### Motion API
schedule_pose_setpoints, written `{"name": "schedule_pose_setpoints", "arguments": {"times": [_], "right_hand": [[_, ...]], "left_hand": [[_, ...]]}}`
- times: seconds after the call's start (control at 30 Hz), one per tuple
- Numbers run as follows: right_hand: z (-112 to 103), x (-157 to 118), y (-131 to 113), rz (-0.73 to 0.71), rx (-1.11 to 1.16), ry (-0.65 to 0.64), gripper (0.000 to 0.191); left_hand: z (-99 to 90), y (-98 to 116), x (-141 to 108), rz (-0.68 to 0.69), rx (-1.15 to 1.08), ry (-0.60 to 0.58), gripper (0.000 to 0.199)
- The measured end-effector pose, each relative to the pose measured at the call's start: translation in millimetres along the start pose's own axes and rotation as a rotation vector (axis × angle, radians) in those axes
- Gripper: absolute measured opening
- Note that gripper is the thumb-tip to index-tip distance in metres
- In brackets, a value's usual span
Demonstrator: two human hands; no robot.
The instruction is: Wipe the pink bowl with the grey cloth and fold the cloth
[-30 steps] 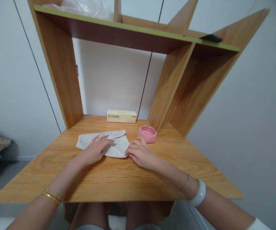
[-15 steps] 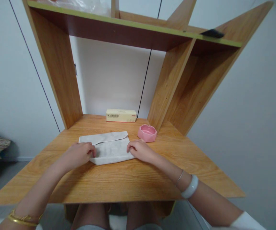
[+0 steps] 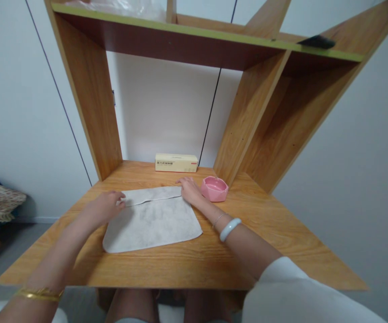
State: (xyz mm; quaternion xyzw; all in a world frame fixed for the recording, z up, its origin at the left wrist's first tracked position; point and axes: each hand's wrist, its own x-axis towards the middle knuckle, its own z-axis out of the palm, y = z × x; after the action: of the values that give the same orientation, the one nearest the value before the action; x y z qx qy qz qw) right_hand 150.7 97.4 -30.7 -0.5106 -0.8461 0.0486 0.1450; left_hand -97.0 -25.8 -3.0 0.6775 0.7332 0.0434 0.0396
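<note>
Cloth (image 3: 155, 222) (pale) between both hands

The cloth (image 3: 156, 224) is pale grey-white with faint darker mottling, and the bowl (image 3: 214, 189) is pink. The box (image 3: 176, 163) is cream with dark lettering and a small red mark, on a table (image 3: 167, 271) of honey-brown wood grain. The shelf (image 3: 180, 42) has a yellow-green edge and a dark red underside; one bracelet (image 3: 41, 294) is gold, and the bangle (image 3: 230, 229) is pale bluish white.
</note>
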Motion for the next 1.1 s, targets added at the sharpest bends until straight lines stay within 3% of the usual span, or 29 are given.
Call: {"name": "schedule_pose_setpoints", "arguments": {"times": [0.1,0.27,0.5,0.6,0.67,0.77,0.97,1.1], "right_hand": [[3.5,9.6,0.9,0.060,-0.029,-0.077,0.053],[-0.7,16.1,1.2,0.096,-0.023,-0.095,0.053],[-45.4,-14.8,-3.7,0.004,0.024,-0.069,0.045],[-63.4,-37.4,-6.7,-0.042,0.013,-0.196,0.042],[-69.9,-49.0,-9.5,-0.058,0.005,-0.344,0.041],[-69.9,-56.3,-13.3,-0.073,0.000,-0.465,0.039],[-52.1,-48.6,-13.0,-0.131,-0.019,-0.308,0.037],[-48.0,-57.2,-16.6,-0.272,-0.023,-0.272,0.027]], "left_hand": [[17.4,-14.0,33.9,-0.016,0.145,0.100,0.046],[22.7,-19.8,54.6,0.001,0.066,0.028,0.053],[-10.9,-13.2,25.3,-0.016,0.082,0.069,0.036],[-21.4,-12.3,3.7,-0.003,0.102,0.025,0.034],[-25.7,-11.1,-8.2,0.019,0.086,-0.089,0.032],[-28.0,-7.3,-16.0,0.066,0.058,-0.174,0.033],[-16.0,-0.9,-7.5,0.076,0.074,-0.097,0.039],[-9.8,1.3,-16.2,0.196,-0.034,-0.150,0.038]]}}
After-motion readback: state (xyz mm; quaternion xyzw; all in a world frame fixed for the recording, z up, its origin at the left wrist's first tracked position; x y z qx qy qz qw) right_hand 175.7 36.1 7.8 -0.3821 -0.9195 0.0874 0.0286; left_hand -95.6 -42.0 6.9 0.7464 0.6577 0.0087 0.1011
